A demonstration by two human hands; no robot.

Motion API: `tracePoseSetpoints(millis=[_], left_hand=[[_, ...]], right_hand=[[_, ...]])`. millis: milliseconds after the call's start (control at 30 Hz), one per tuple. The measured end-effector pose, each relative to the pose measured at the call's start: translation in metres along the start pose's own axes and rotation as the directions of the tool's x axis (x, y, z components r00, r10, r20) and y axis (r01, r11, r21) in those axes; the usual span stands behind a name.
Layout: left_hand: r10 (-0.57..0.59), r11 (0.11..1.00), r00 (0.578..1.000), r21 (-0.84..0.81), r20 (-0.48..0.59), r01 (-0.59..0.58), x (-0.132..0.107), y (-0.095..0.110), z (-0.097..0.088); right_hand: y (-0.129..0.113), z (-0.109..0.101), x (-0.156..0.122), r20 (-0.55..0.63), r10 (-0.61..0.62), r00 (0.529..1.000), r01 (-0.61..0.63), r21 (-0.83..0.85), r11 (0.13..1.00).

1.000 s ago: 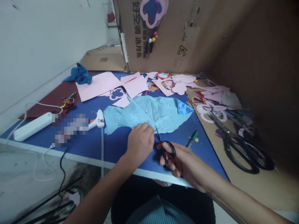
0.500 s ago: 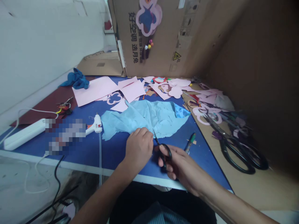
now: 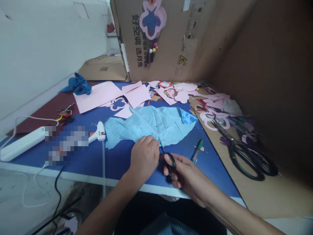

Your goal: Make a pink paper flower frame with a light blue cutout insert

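Note:
A crumpled light blue satin fabric (image 3: pixel 146 120) lies across the middle of the blue table, with one corner folded to its shinier side. My left hand (image 3: pixel 145 155) is closed on the fabric's near edge, its fingertips hidden from me. Just right of it, my right hand (image 3: pixel 179 169) grips small black-handled scissors (image 3: pixel 168 162), thumb and fingers at the loops. The scissors' blades point up and left, against the fabric's near edge by my left knuckles. Beyond my right hand lies a pen (image 3: pixel 197 150) with a green end.
To the left are a white glue gun (image 3: pixel 98 132), a power strip (image 3: pixel 23 143) and cables. Pink paper sheets (image 3: pixel 97 96) and cut-outs lie at the back. Large scissors (image 3: pixel 234 142) rest among scraps on the right. Cardboard walls (image 3: pixel 168 65) stand behind and right.
The view has shifted slightly. Both hands stay at the fabric's near edge, and the small scissors' loops sit a little closer together.

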State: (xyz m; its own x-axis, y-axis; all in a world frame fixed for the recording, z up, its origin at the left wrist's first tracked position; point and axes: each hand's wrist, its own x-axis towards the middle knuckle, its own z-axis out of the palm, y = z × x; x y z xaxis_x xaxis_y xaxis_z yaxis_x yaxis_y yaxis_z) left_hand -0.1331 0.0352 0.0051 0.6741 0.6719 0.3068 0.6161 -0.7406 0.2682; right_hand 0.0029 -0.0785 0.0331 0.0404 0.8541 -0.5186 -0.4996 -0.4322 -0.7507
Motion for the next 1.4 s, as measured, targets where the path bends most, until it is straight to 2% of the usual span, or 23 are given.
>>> tracePoseSetpoints(millis=[533, 900, 1067, 1233, 1400], left_hand=[[-0.018, 1.000, 1.000, -0.010, 0.019, 0.018, 0.001, 0.003, -0.004], [-0.020, 1.000, 1.000, -0.019, 0.013, 0.021, 0.000, 0.004, -0.008], [-0.018, 1.000, 0.999, -0.016, 0.041, 0.019, -0.001, -0.002, -0.009], [0.003, 0.999, 0.998, 0.045, 0.067, -0.006, 0.001, -0.011, -0.013], [-0.024, 0.990, 0.997, 0.138, 0.067, 0.015, 0.010, -0.005, -0.008]], right_hand=[[-0.001, 0.005, 0.001, -0.038, -0.001, 0.999, 0.003, 0.052, 0.999], [0.001, 0.009, 0.012, -0.051, -0.075, 0.996, 0.077, 0.054, 0.996], [0.004, 0.010, 0.011, -0.062, -0.077, 0.995, 0.078, 0.025, 0.997], [0.005, 0.009, 0.009, -0.063, -0.068, 0.996, 0.070, 0.029, 0.997], [0.004, 0.010, 0.007, -0.077, -0.052, 0.996, 0.055, 0.049, 0.997]])
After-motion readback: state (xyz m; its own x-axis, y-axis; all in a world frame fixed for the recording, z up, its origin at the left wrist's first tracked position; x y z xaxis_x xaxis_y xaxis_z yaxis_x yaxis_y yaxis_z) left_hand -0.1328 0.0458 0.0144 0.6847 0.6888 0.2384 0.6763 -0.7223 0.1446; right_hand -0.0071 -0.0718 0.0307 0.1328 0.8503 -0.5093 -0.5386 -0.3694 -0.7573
